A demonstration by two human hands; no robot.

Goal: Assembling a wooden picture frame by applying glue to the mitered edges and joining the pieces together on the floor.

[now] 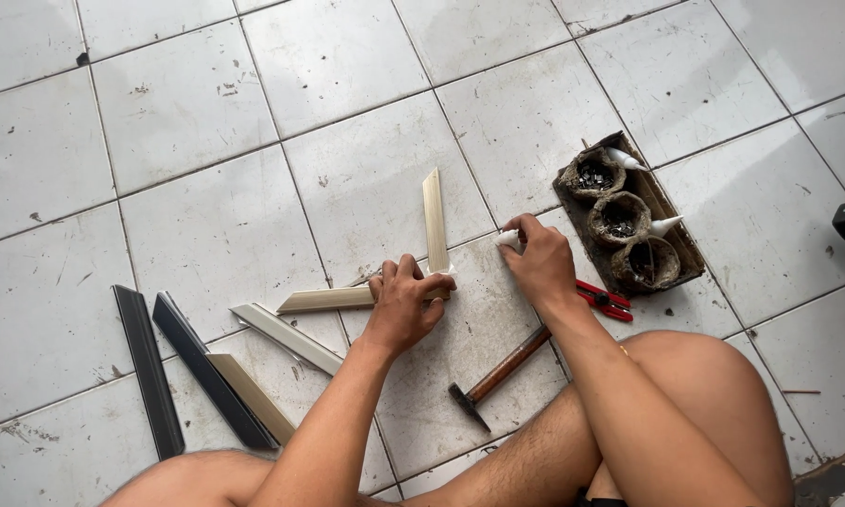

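Left hand (403, 305) is clamped on the mitred corner where two beige frame strips (435, 221) meet, centre of the white tiled floor (206, 103). Right hand (540, 263), at three o'clock, pinches a small white glue tube (507, 238); nozzle contact is unclear. Advise keeping the corner pressed flush. Hammer (497, 376) lies at five o'clock.

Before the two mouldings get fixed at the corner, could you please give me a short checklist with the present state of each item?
1. Left hand presses the corner of the mouldings: ok.
2. Right hand holds a white tube: ok.
3. Corner closed tight: cannot tell, hand covers it.
4. Hammer close by: ok.
5. Nail cups within reach: ok.
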